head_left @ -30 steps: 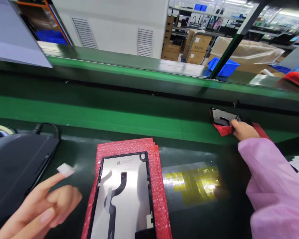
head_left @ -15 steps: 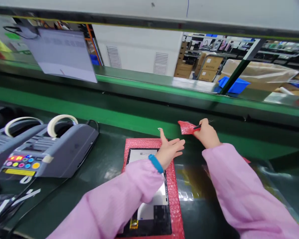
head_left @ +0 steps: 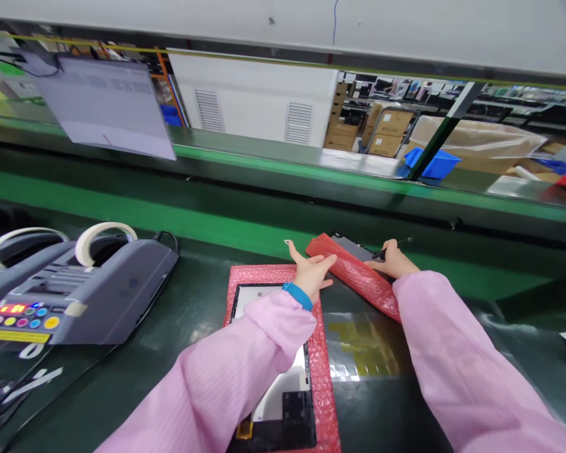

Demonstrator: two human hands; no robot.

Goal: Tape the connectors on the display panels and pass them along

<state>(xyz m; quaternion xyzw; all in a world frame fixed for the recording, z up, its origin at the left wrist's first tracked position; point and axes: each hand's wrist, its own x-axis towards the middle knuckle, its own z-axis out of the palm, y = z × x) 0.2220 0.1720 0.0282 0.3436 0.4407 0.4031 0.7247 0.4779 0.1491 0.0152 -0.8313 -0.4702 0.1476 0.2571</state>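
Two hands (head_left: 310, 275) (head_left: 396, 260) extend; left splayed, right curled around tool (head_left: 381, 255).

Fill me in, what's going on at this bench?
Someone in pink sleeves works over a dark green bench. Their left hand, spread open, has a small white piece on one fingertip, above a panel lying on red bubble wrap. Their right hand holds a slim dark tool beside a grey panel partly covered by a red wrapper.
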